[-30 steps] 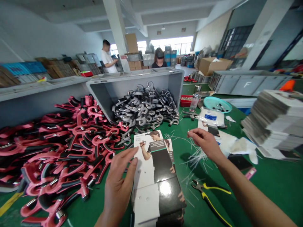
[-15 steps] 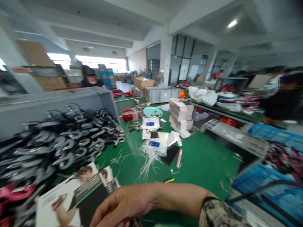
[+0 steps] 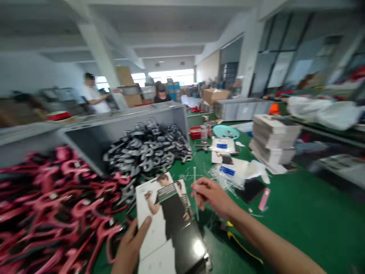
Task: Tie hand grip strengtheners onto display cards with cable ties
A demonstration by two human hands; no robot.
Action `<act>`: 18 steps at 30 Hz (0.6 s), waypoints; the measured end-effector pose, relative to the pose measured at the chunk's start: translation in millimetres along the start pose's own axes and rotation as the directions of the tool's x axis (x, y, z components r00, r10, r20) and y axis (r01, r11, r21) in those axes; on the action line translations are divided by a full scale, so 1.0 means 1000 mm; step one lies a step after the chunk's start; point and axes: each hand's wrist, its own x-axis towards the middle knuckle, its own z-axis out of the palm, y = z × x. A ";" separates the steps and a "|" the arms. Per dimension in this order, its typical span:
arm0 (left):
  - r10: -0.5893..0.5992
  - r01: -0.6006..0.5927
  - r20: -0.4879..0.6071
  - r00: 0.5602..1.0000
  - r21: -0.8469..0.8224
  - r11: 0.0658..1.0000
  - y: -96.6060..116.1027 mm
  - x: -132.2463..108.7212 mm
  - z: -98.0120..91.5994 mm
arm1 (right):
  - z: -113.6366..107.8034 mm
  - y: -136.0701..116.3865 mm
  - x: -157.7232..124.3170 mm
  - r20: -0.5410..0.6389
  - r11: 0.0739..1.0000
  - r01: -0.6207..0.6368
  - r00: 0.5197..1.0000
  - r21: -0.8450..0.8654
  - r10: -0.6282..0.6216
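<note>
Head view: our right hand (image 3: 212, 195) pinches a thin strip (image 3: 194, 175) beside the card stack (image 3: 173, 217); our left hand (image 3: 131, 241) touches the stack, grip we can't tell. Pinching loosely could drop the strip.

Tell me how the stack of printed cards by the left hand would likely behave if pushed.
The stack of printed cards may slide apart rather than move as one, since its layers lie staggered. It could be slippery: the bright glare on the dark print suggests a glossy finish. Each card is probably fairly stiff, as the visible edges look straight.
</note>
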 end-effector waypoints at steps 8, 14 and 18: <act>-0.178 0.153 -0.173 0.969 -0.145 0.977 -0.015 0.027 -0.026 | 0.004 0.006 0.021 0.005 0.999 -0.029 1.000 0.022 0.029; -0.306 0.254 -0.076 0.949 -0.394 0.884 0.007 -0.005 -0.034 | 0.043 -0.011 0.028 0.141 0.999 0.054 0.989 0.003 -0.054; -0.269 0.224 -0.107 0.957 -0.315 0.922 0.012 -0.011 -0.022 | 0.080 -0.003 0.037 0.285 0.999 0.049 0.957 0.000 -0.047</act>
